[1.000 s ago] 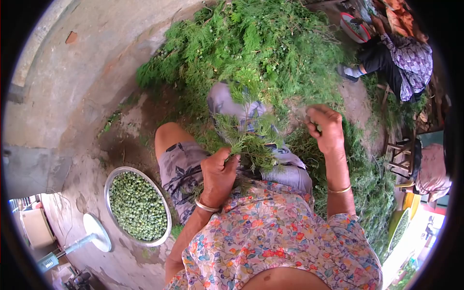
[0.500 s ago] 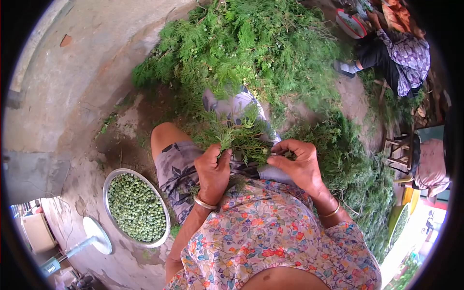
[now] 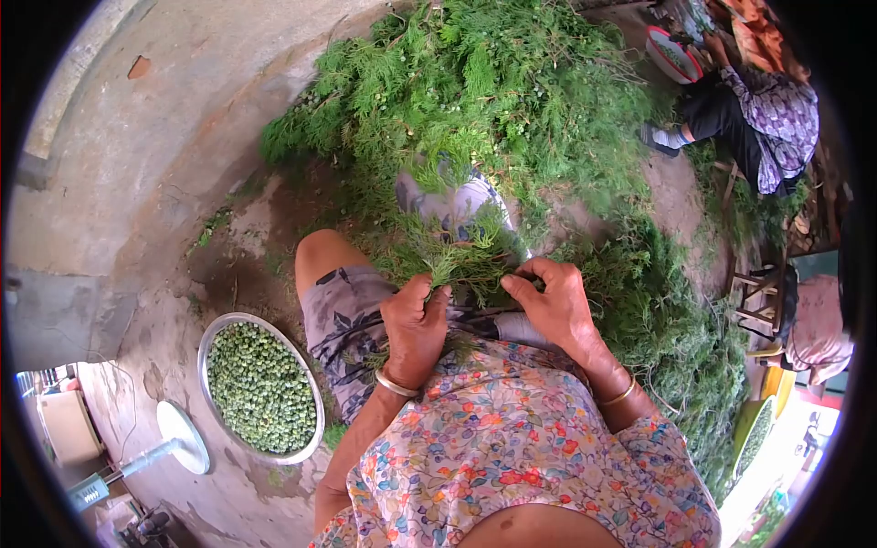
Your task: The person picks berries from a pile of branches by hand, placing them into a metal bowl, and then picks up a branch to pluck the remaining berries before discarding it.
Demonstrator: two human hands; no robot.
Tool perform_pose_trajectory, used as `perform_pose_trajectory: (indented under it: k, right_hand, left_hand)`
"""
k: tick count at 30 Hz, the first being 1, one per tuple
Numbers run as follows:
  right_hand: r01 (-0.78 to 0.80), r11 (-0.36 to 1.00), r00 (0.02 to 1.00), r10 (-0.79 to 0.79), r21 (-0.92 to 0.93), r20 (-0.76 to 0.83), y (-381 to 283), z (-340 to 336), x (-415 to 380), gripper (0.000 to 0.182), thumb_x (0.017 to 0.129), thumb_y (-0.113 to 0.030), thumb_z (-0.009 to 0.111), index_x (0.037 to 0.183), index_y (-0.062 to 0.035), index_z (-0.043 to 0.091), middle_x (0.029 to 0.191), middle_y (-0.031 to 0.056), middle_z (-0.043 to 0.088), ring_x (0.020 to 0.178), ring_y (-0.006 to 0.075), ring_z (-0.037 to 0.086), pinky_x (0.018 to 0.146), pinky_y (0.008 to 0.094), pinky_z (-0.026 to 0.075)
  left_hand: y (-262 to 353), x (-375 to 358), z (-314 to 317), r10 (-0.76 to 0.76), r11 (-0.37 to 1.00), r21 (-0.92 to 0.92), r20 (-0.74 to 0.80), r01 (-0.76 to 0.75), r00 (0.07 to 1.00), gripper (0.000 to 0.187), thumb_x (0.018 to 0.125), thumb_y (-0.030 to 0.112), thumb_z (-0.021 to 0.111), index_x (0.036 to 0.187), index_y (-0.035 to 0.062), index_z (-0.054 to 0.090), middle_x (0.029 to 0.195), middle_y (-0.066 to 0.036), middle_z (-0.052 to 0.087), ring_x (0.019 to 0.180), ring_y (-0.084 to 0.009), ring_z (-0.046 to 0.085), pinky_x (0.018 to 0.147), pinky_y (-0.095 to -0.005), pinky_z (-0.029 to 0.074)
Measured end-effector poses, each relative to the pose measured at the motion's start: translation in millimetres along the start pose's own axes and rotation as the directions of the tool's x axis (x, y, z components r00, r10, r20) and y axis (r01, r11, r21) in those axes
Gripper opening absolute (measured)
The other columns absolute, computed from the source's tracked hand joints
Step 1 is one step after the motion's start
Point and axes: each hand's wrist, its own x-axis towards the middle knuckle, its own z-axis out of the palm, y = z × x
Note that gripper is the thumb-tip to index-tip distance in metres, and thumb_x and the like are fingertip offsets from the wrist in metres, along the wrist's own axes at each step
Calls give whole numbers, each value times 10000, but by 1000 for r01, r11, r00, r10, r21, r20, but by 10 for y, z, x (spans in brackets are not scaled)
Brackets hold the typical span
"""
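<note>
At the far left a white fan base (image 3: 183, 438) stands on the concrete floor (image 3: 137, 137), and just beside it sits a metal basin (image 3: 311, 388) filled with small green berries (image 3: 260, 388). The basin lies close to the person's bare knee (image 3: 320, 251); a shift of that leg could likely knock its rim and scatter the berries over the floor.

Moving right, the left hand (image 3: 416, 329) is clenched around the stems of a green sprig (image 3: 457, 260) held over the lap. A loose grip there could let the sprig slide off into the heap of green branches (image 3: 493, 82) ahead, where it would be hard to tell apart from the rest.

The right hand (image 3: 553, 306) is narrowed to a pinch, fingertips working at the sprig's foliage; whether a berry sits between them I cannot tell. Any berry plucked here has to travel across the lap to the basin, so one may drop into the branches underfoot.

At the far right another person (image 3: 767, 114) sits working, well apart.
</note>
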Motion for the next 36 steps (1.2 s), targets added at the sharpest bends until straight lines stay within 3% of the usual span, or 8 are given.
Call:
perform_pose_trajectory:
  k: [6, 7, 8, 9, 11, 16, 23, 36]
  right_hand:
    - [37, 997, 999, -39, 74, 28, -3, -56, 25, 159, 764, -94, 687, 773, 54, 629, 633, 87, 615, 532, 126, 555, 487, 261, 422]
    - [-185, 935, 975, 135, 302, 178, -30, -109, 46, 158, 766, -102, 683, 769, 49, 635, 621, 77, 612, 508, 113, 537, 460, 240, 406]
    - [-413, 779, 897, 259, 472, 357, -37, -146, 65, 158, 768, -110, 679, 766, 44, 642, 609, 67, 608, 484, 100, 519, 433, 219, 390]
    - [-413, 779, 897, 260, 471, 358, -27, -160, 76, 158, 768, -110, 679, 766, 44, 642, 609, 67, 608, 484, 100, 519, 433, 219, 390]
    - [-542, 468, 840, 309, 698, 445, -1, -199, 98, 123, 755, -75, 675, 784, 37, 631, 610, 38, 581, 445, 63, 455, 394, 159, 311]
    - [-460, 8, 869, 208, 888, 449, 295, -440, 244, 219, 792, -128, 583, 970, -9, 534, 692, 105, 537, 472, 96, 411, 358, 185, 264]
    - [-426, 294, 896, 264, 856, 356, 198, -380, 116, 206, 845, -174, 510, 903, 15, 565, 697, 162, 586, 470, 143, 462, 357, 206, 288]
    - [-103, 902, 993, 71, 419, 90, 24, -31, 4, 104, 775, -50, 671, 829, 32, 637, 690, 21, 626, 594, 58, 543, 515, 218, 439]
  left_hand:
    - [-3, -15, -22, -70, 997, 39, 16, 70, 997, 173, 757, -30, 663, 739, -12, 492, 573, -133, 397, 533, -165, 303, 478, -298, 332]
    - [-26, -17, -16, -65, 997, 33, 8, 65, 998, 170, 756, -31, 663, 743, -14, 494, 576, -133, 394, 536, -159, 308, 480, -298, 334]
    - [-47, -20, -11, -60, 998, 27, -1, 60, 998, 168, 755, -32, 663, 747, -16, 496, 578, -133, 392, 539, -153, 312, 483, -298, 337]
    - [-60, -25, -8, -61, 998, 26, -1, 61, 998, 168, 755, -32, 663, 747, -16, 496, 578, -133, 392, 539, -153, 312, 483, -298, 337]
    - [-86, -35, -1, -18, 999, 40, 36, 17, 999, 138, 757, -27, 662, 874, -23, 587, 625, -183, 501, 493, -205, 404, 483, -296, 379]
    - [-172, -35, -58, -90, 996, -28, -5, 90, 996, 110, 765, -40, 650, 860, -17, 600, 620, -129, 529, 560, -100, 404, 504, -271, 378]
    - [-221, -10, -76, -162, 963, -215, 31, 165, 986, 46, 779, -53, 629, 791, -13, 611, 643, 41, 497, 616, -37, 392, 520, -222, 328]
    - [-201, -16, -82, -238, 930, -271, 68, 248, 969, 78, 779, -70, 602, 847, -31, 603, 718, 2, 584, 682, -50, 457, 603, -228, 399]
